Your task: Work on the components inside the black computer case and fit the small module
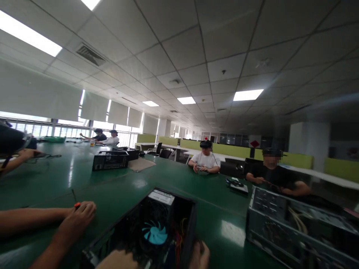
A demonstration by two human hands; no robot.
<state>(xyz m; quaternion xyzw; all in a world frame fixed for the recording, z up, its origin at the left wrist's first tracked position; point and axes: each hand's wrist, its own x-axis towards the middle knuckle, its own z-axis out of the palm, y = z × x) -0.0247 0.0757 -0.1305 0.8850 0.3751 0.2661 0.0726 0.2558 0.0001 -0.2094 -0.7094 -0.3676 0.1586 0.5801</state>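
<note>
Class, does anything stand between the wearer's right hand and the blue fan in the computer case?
Yes: the right hand is at the computer case's side wall; that wall, then red and yellow wires, stand between it and the blue fan.

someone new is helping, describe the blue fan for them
On the green table, take the open black computer case at bottom centre. Inside, below its white label, sits the fan; bright blue blades set it apart from the red and yellow wires beside it.
</note>
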